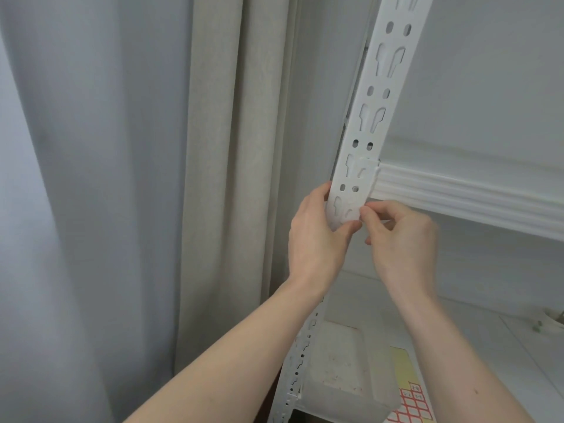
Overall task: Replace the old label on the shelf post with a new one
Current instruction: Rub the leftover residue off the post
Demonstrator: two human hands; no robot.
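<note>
A grey curtain [76, 178] fills the far left, with a beige curtain [232, 166] hanging beside it, both well to the left of the fingers. Next comes the left hand [317, 239], raised against the white slotted post [370, 117]: its fingers wrap the post's left edge while the thumb presses across the front face just below the lowest visible keyhole slots. Under that thumb and between the two hands sits the label [351, 213], a pale translucent patch lying flat on the post over the slots; whether it is the old one or the new one cannot be told. The right hand [403, 239] meets it from the right, thumb and forefinger pinched together at the label's right edge, the other fingers curled into the palm. The fingertips of both hands nearly touch at the post's front. Just above the right fingers a ribbed white shelf beam [457, 196] runs off to the right from the post. Below both forearms, on the lower shelf [476, 337], lies a translucent lidded box [338, 370], and to its right a yellow sheet [406, 367] and a red-lined grid sheet [412, 404]. At the far right edge a small white object [552, 319] is only partly in view.
</note>
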